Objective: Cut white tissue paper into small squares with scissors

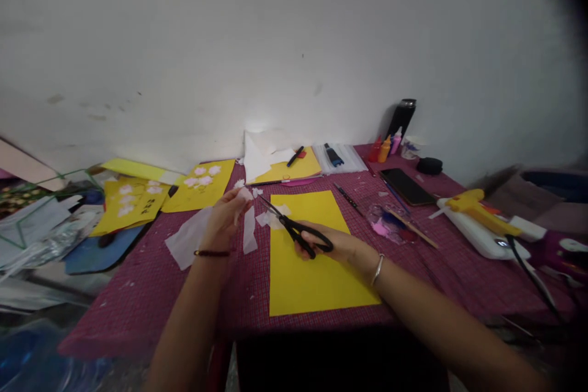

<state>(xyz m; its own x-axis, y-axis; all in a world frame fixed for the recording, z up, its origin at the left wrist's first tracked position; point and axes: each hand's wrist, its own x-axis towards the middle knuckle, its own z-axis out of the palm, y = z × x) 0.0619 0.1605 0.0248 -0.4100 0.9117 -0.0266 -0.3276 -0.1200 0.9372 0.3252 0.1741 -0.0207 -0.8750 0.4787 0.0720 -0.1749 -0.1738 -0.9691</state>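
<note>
Counter cloth, fine crimson-purple check; over it, I note one plain yellow sheet, black-handled scissors and a white paper strip. Two yellow cards, both patterned with pale pink blossoms, one also bearing black lettering. Bottles in red, orange and pink; flask, black; phone, black; glue gun, yellow; wall, greyish white.

Clock centred on the plain yellow sheet, one. Hands, two: left hand at ten o'clock, right hand at centre. Scissors, one pair, centre. Flower-decorated yellow sheets, two showing, nine to ten. Nozzle bottles, at least three, one o'clock. Flask, one, likewise. Phone, one, two o'clock. Glue gun, one, towards three.
</note>
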